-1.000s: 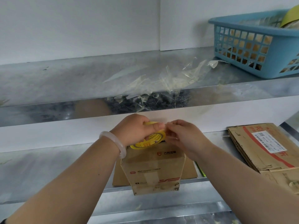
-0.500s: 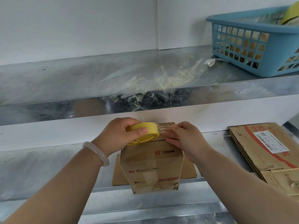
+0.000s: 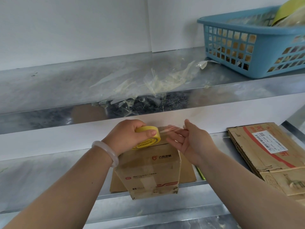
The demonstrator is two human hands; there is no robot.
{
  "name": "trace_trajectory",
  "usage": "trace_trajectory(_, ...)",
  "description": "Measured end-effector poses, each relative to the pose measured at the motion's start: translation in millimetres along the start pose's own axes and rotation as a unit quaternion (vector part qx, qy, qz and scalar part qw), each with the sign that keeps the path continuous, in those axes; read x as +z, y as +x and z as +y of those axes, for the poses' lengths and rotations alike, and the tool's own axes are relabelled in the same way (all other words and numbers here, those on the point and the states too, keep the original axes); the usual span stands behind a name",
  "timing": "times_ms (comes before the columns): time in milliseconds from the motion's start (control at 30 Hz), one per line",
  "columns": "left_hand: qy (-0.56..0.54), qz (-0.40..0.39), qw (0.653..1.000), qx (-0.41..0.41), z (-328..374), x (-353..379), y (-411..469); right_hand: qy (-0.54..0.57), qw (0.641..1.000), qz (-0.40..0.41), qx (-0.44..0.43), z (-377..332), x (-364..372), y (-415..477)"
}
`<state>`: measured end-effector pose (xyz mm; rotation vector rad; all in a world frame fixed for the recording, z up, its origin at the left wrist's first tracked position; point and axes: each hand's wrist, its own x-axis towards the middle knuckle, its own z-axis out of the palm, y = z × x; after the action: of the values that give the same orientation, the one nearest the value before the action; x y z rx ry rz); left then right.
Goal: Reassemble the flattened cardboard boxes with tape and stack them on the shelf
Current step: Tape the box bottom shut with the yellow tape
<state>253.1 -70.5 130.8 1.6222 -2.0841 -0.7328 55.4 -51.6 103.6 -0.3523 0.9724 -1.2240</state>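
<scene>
A small brown cardboard box (image 3: pixel 148 171) stands upright at the front edge of the lower metal shelf (image 3: pixel 41 179), on a flat cardboard sheet (image 3: pixel 188 174). My left hand (image 3: pixel 127 136) grips a yellow tape roll (image 3: pixel 146 142) and holds it on the box's top. A short strip of clear tape (image 3: pixel 171 128) runs from the roll to the right, over the box top. My right hand (image 3: pixel 193 142) holds the strip's free end between thumb and forefinger, with its other fingers spread. Flattened cardboard boxes (image 3: pixel 264 154) lie stacked on the same shelf at the right.
The upper metal shelf (image 3: pixel 49 83) carries a heap of torn clear tape scraps (image 3: pixel 156 83) near its front edge. A blue plastic basket (image 3: pixel 247 47) with tape rolls in it stands at that shelf's right end. White walls close the back.
My right hand has pulled the tape end away from the roll to the right, and its fingers have spread. My left hand has moved the roll slightly left on the box top.
</scene>
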Motion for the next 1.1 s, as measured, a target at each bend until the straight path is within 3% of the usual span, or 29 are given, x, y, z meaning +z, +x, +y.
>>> trace_trajectory(200,0.011,-0.008,1.000,0.008,-2,-6,-6,-0.125,0.992,0.017,-0.014,14,-6,1)
trace_trajectory(333,-0.083,-0.068,0.994,0.006,-20,-21,-18,-0.188,0.981,0.028,-0.047,14,-3,2)
trace_trajectory(400,-0.083,-0.059,0.995,0.011,-27,-25,-21,-0.200,0.978,0.032,-0.058,15,-3,3)
trace_trajectory(667,0.008,0.021,1.000,-0.011,-26,-24,-21,-0.175,0.981,0.043,-0.067,12,-10,6)
trace_trajectory(933,0.139,-0.035,0.989,-0.017,-3,-13,-1,-0.155,0.981,0.065,-0.094,-1,-41,9)
trace_trajectory(1100,0.143,-0.047,0.988,-0.026,0,-10,3,-0.143,0.986,0.060,-0.062,9,-52,18)
